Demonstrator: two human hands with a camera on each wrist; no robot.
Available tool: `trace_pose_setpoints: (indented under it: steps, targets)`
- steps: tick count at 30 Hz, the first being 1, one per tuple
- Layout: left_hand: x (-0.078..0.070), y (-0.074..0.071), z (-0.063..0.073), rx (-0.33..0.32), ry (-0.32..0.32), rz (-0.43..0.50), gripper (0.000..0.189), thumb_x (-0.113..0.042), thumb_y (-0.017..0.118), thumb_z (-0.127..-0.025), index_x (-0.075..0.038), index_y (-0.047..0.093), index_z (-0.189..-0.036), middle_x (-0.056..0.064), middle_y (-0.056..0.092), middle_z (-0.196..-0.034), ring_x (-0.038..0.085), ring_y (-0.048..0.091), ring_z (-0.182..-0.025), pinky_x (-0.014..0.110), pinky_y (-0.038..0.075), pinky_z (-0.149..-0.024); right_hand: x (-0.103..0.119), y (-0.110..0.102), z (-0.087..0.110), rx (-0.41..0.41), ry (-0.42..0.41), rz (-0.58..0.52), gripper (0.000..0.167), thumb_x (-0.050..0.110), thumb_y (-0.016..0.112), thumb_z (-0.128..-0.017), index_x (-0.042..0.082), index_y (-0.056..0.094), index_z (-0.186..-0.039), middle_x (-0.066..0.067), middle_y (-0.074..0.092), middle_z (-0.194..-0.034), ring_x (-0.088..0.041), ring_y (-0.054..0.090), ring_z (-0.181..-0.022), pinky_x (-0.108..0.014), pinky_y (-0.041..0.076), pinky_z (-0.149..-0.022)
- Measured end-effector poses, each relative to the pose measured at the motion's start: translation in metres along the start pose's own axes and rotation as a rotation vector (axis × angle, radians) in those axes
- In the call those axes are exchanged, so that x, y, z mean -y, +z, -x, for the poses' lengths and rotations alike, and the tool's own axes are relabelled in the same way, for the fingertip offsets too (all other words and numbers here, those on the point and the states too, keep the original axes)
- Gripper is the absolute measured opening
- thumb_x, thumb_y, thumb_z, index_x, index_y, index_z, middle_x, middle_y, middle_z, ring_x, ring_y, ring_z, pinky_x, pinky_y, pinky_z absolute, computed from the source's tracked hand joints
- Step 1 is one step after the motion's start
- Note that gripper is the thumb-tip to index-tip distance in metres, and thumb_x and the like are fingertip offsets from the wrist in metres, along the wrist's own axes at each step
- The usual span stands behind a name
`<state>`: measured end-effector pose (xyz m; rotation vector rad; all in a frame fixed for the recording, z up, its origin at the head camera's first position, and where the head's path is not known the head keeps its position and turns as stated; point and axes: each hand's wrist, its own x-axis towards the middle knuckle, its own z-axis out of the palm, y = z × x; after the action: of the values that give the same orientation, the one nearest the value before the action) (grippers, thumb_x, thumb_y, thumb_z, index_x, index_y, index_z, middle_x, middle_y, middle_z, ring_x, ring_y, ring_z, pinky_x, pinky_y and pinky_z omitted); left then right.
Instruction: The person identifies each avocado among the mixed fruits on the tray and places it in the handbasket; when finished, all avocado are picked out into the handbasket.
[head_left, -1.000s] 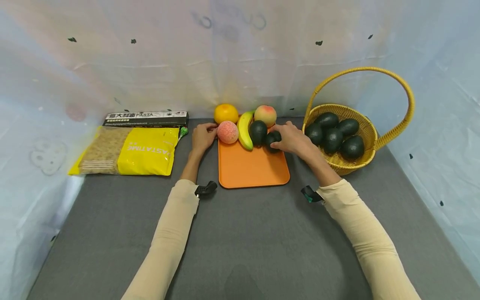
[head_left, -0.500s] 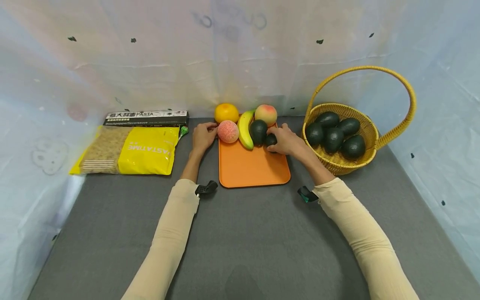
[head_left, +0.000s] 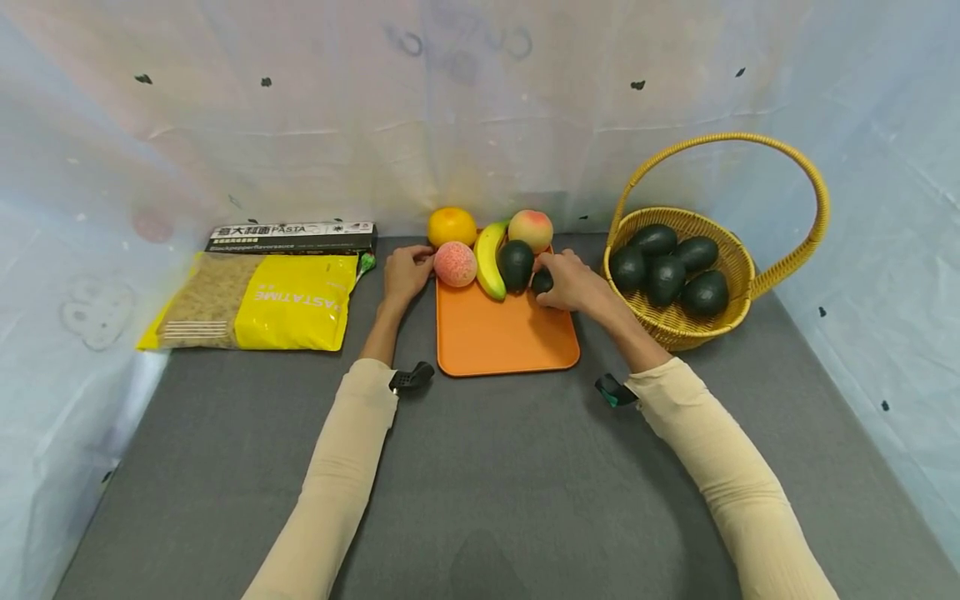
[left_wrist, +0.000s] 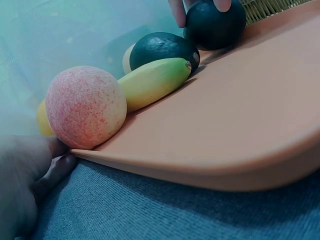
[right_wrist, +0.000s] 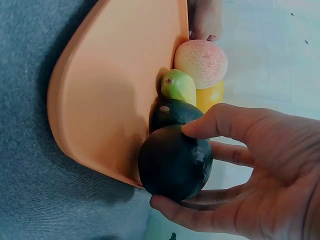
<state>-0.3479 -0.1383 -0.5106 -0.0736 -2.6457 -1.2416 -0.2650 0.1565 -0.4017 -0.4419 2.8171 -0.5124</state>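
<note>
An orange tray (head_left: 506, 337) bears a pink peach (head_left: 455, 264), a banana (head_left: 491, 261), an avocado (head_left: 516, 266) and another peach (head_left: 530, 231) at its far side. An orange fruit (head_left: 452, 227) sits behind the pink peach. My left hand (head_left: 407, 273) pinches the tray's left rim beside the pink peach, as the left wrist view shows. With thumb and fingers curled round it, my right hand (head_left: 573, 282) grips a second avocado (right_wrist: 175, 162) at the tray's right side. In the head view that avocado is partly hidden by the hand.
A yellow wicker basket (head_left: 738, 312) with a tall handle stands to the right, holding several avocados (head_left: 665, 280). On the left lie a yellow pasta bag (head_left: 296, 304) and a black-and-white pasta box (head_left: 292, 239). A pale curtain (head_left: 480, 150) hangs behind.
My right hand has shifted slightly left with the avocado, bringing it nearer the other avocado on the tray. The left hand stays at the tray's rim.
</note>
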Motion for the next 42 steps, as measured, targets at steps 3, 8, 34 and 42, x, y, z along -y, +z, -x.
trace_pose_setpoints:
  steps: [3,8,34,42]
  targets:
    - [-0.001,0.0,0.0,0.004,-0.002,-0.003,0.032,-0.026,0.068,-0.1,-0.005,0.078,-0.12,0.018,0.08,-0.11,0.034,0.075,-0.103,0.049,0.057,-0.099,0.002,-0.002,0.005,-0.013,-0.006,-0.002,0.046,0.014,0.075,-0.09,0.001,0.061,-0.132,-0.025,0.059,-0.132,-0.044,0.048,-0.129,-0.058,0.048,-0.103]
    - [0.002,0.002,-0.001,0.0,-0.001,-0.012,0.032,-0.027,0.067,-0.1,-0.005,0.078,-0.121,0.018,0.079,-0.111,0.034,0.075,-0.103,0.049,0.057,-0.098,0.006,-0.009,0.013,-0.047,-0.032,-0.013,0.047,0.013,0.075,-0.088,0.003,0.062,-0.132,-0.024,0.06,-0.13,-0.044,0.05,-0.126,-0.057,0.049,-0.1]
    - [0.002,0.003,0.0,-0.001,0.004,-0.016,0.033,-0.03,0.068,-0.1,-0.006,0.078,-0.121,0.018,0.08,-0.111,0.034,0.075,-0.102,0.048,0.057,-0.098,-0.004,-0.062,0.079,-0.158,-0.118,-0.084,0.049,0.01,0.073,-0.087,0.012,0.065,-0.135,-0.021,0.061,-0.139,-0.036,0.056,-0.118,-0.054,0.048,-0.099]
    - [0.0,0.0,-0.001,0.005,0.007,-0.022,0.033,-0.03,0.068,-0.1,-0.006,0.078,-0.122,0.018,0.08,-0.112,0.034,0.075,-0.104,0.05,0.056,-0.099,-0.024,-0.082,0.099,-0.187,-0.092,-0.093,0.05,0.01,0.073,-0.088,0.012,0.064,-0.137,-0.02,0.06,-0.141,-0.035,0.055,-0.12,-0.052,0.048,-0.094]
